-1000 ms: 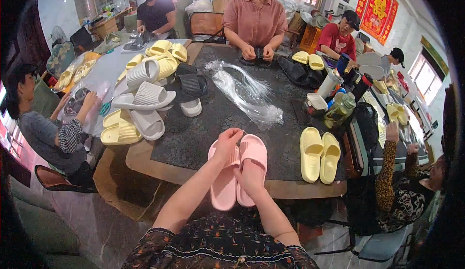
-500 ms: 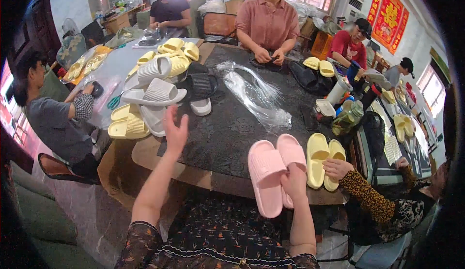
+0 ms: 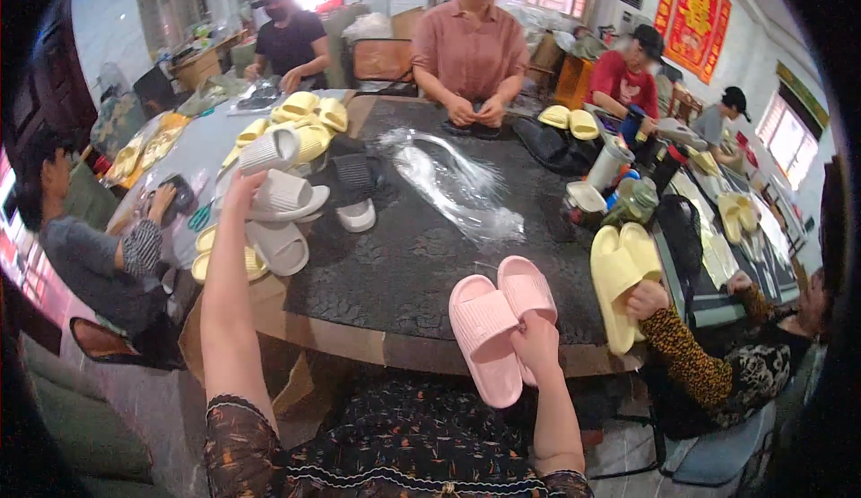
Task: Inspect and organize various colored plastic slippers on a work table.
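My left hand [image 3: 244, 191] reaches over the pile at the left and closes on the heel end of a light grey ribbed slipper [image 3: 285, 195]. Its fingertips are partly hidden. More grey slippers lie around it, including one with its strap facing me [image 3: 280, 245]. My right hand [image 3: 535, 341] grips a pair of pink slippers [image 3: 484, 310] by their inner sides, above the table's front edge. Dark slippers [image 3: 352, 175] sit just right of the grey ones. Yellow slippers [image 3: 309, 121] are heaped behind them.
Clear plastic bags [image 3: 448, 180] lie mid-table on the dark cloth [image 3: 404, 292]. At the right, a co-worker's hand [image 3: 647, 301] holds yellow slippers [image 3: 621, 269]. Jars and bottles [image 3: 610, 166] stand behind. Other people sit or stand around the table. Scissors [image 3: 200, 217] lie far left.
My left hand has gone from open in the air to the grey slipper. The pink pair stays in my right hand. The co-worker's yellow slippers have been brought together and tilted.
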{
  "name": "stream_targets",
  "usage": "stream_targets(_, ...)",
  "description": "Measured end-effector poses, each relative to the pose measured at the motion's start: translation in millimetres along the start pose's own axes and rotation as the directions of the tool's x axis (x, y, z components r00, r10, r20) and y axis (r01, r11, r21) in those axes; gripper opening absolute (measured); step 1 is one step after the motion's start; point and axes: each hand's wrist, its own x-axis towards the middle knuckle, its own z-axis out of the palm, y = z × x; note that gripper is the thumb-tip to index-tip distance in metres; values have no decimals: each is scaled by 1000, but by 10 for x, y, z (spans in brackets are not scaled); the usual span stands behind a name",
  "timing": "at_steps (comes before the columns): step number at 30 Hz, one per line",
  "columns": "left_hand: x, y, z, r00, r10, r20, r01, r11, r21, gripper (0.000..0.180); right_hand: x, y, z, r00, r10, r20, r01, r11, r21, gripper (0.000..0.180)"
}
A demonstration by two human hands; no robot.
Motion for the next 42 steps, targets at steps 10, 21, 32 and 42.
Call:
stream_targets(10, -733, 517, 526, 977, 33, 210, 23, 966, -257, 24, 96, 448, -562, 945, 314, -91, -322, 942, -94, 25)
stream_targets(21, -2338, 1170, 1387, 714, 89, 695, 408, 753, -516, 31, 409, 708, -597, 839, 23, -544, -168, 961, -219, 72)
stream_targets(32, -3303, 1329, 1806, 603, 241, 761, 415, 719, -557, 69, 169, -722, 345, 1000, 9, -17, 13, 328, 945, 54)
stream_targets(42, -3401, 584, 1977, 710, 156, 686, 398, 716, -574, 68, 932, -40, 491, 942, 23, 335, -312, 425, 850, 23)
